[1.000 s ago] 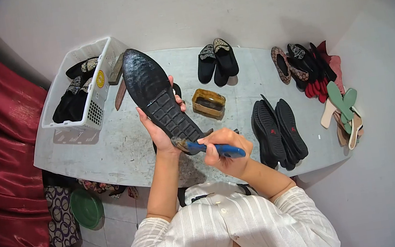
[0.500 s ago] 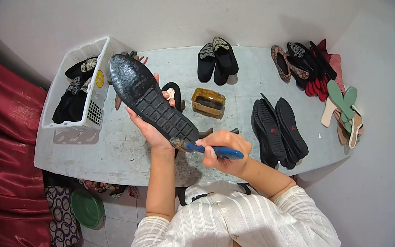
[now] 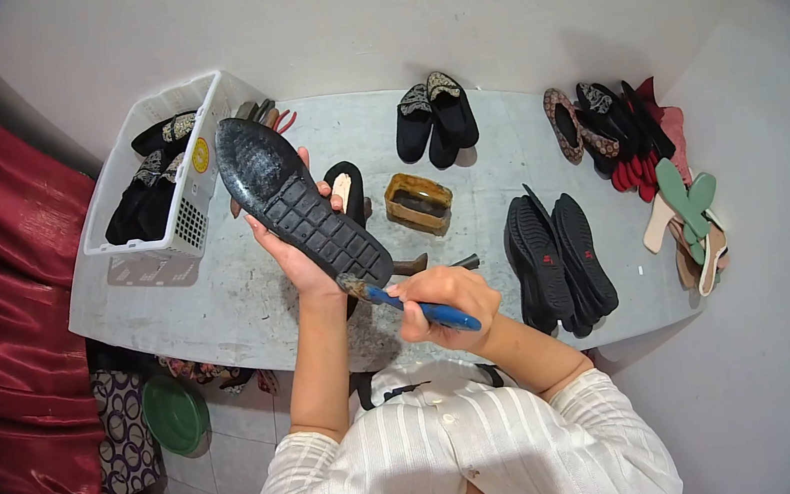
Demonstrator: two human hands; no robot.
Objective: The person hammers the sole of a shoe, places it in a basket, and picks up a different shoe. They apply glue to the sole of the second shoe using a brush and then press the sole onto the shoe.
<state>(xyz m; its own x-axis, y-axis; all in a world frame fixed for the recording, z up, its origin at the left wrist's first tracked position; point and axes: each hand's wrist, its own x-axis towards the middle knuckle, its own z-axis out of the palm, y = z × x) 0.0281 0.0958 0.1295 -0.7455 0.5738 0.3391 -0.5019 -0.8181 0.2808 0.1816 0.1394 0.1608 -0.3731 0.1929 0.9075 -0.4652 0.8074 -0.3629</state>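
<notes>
A black shoe sole is held up at a slant, its gridded face toward me and its broad end shiny, as if wet. My left hand grips it from behind and along its edge, fingertips showing on the far side. My right hand is closed round the blue handle of a brush. The brush's bristles touch the sole's lower end. Behind the sole, a black shoe with a cream patch lies on the table. A brown-stained, open-topped container with dark contents stands right of it.
The grey-topped table bears a white basket of black shoes, finished-looking black shoes at the back, and upright black soles at right. Patterned shoes and green and beige insoles lie far right. Tool handles show beside the basket.
The sole has shifted slightly left and down and tilted a little. My right hand and the brush have moved slightly left and down, with the bristles still at the lower end.
</notes>
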